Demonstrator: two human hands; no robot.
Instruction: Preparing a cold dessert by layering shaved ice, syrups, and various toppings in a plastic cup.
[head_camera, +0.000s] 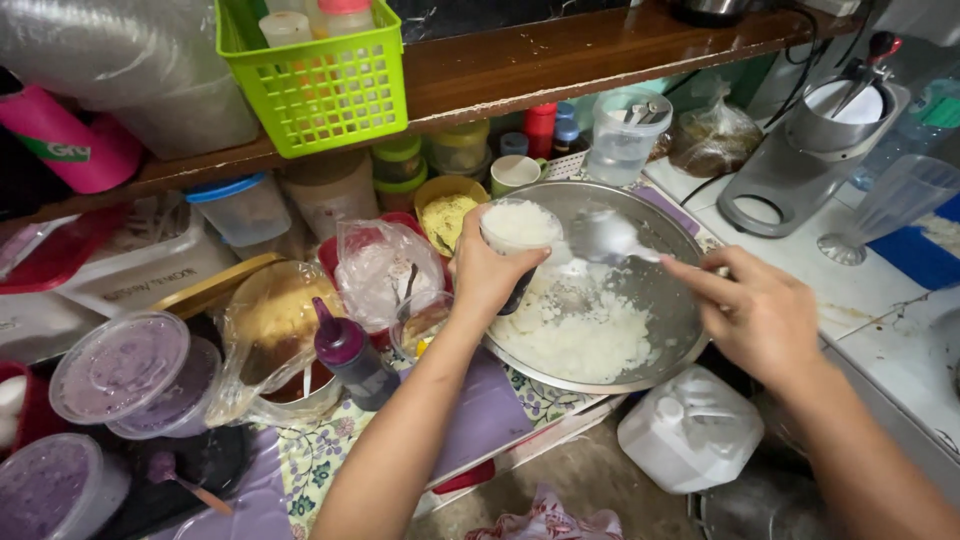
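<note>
My left hand (487, 272) is clamped on a cup (517, 238) already heaped with shaved ice over the metal bowl (640, 300), where plenty of ice remains, while my right hand (762, 318) pinches a loaded spoon (606, 238) beside it.

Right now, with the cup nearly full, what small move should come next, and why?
Probably tip the spoon over the cup. The right hand holds it beside the rim; the left hand holds the cup over the metal bowl of shaved ice.
</note>
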